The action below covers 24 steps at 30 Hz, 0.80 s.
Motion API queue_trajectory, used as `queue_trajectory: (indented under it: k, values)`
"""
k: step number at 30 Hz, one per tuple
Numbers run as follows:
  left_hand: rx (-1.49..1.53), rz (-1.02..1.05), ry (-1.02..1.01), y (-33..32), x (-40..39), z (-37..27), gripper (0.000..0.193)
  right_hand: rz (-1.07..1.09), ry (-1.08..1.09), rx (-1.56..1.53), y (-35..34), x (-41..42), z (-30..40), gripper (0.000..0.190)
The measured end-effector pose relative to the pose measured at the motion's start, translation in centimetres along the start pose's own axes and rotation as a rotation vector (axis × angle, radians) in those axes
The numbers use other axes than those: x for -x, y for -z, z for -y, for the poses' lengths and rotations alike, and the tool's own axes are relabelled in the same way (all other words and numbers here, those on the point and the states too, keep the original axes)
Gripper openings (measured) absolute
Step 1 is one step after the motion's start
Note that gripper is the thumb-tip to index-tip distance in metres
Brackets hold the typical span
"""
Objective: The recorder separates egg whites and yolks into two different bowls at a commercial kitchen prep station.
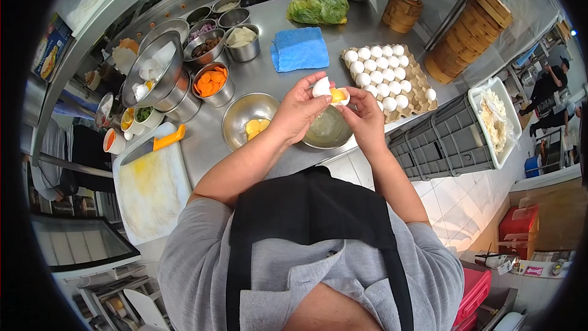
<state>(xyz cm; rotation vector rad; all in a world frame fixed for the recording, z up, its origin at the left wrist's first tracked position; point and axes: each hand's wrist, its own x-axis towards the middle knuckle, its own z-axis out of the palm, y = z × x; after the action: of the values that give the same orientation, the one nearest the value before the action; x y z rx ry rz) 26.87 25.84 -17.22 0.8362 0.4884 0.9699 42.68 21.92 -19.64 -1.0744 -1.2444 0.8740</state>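
Observation:
My left hand [298, 110] grips an empty-looking white eggshell half [322, 87]. Close beside it, my right hand [365, 112] holds the other shell half [341, 102], in which an egg yolk [337, 95] sits. Both hands are above a metal bowl [327, 129] with clear egg white in it. To its left stands a second metal bowl [232, 122] holding several yolks [254, 127], partly hidden by my left forearm. A cardboard tray [420, 71] of white eggs [388, 75] lies to the right, beyond my right hand.
A folded blue cloth [301, 49] lies behind the bowls. At left are a tilted metal bowl [154, 73] with eggshells, a pot of sliced carrots [212, 83], and a cutting board [154, 193] with an orange-handled knife [169, 139]. A grey crate [432, 135] and bamboo steamers [468, 32] stand at right.

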Motion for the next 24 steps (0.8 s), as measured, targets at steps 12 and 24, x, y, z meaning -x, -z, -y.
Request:
queue_trajectory:
  k: [12, 24]
  values:
    - [0.083, -0.085, 0.105, 1.9, -0.7, 0.7, 0.038, 0.038, -0.066, -0.430, 1.0, -2.1, 1.8, 0.033]
    - [-1.642, 0.005, 0.131, 3.2, -0.8, 3.3, 0.056, 0.117, 0.045, -0.386, 2.2, -4.4, 8.7, 0.036]
